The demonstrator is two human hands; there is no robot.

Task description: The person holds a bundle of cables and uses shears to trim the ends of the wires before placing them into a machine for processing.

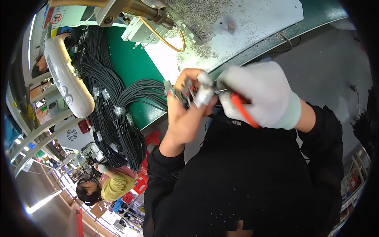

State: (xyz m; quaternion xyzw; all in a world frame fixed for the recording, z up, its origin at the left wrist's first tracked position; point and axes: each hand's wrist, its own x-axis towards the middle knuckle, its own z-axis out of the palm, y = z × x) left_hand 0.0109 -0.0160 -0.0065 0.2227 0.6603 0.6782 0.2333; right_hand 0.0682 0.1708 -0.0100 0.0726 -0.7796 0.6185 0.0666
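My left hand (179, 124), bare except for white coverings on some fingertips, is closed around a cluster of cable ends (182, 96) with small metallic parts and thin wires. Black cables (144, 91) run from it leftward to a large bundle. In a white glove, my right hand (268, 94) grips orange-handled pliers (244, 111). Their metal jaws (222, 91) are beside my left fingertips, at the cable ends. Whether the jaws touch a wire cannot be made out, and the right fingers are partly blurred.
A thick bundle of black cables (104, 79) hangs over the green bench (126, 59). Ahead, a machine head (152, 15) stands over a white plate (272, 19) strewn with small metal scraps (205, 19). A lamp (67, 77) hangs left. A person in yellow (118, 186) sits beyond.
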